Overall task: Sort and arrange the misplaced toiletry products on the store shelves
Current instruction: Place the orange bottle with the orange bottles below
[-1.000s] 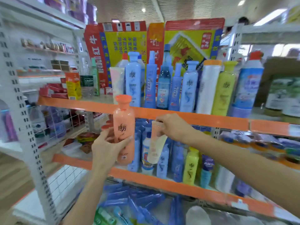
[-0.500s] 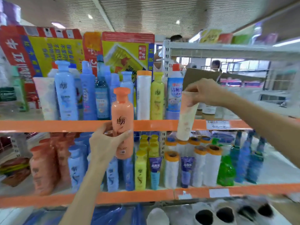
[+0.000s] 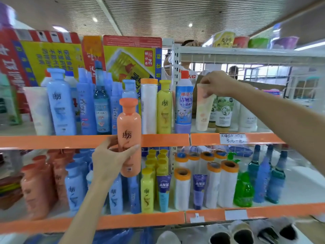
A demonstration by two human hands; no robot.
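we are gripping the orange bottle (image 3: 129,138) upright in our left hand (image 3: 112,160), fingers curled round its lower half, holding it in front of the upper shelf's orange edge (image 3: 163,140). it is probably waiting for the orange group (image 3: 38,182) on the lower shelf, far left. our right hand (image 3: 217,83) is pinching the pale tube (image 3: 204,110) by its top, its cap end touching down on the upper shelf beside the blue-labelled cleaner bottle (image 3: 183,106), likely to join the tubes (image 3: 223,111) there.
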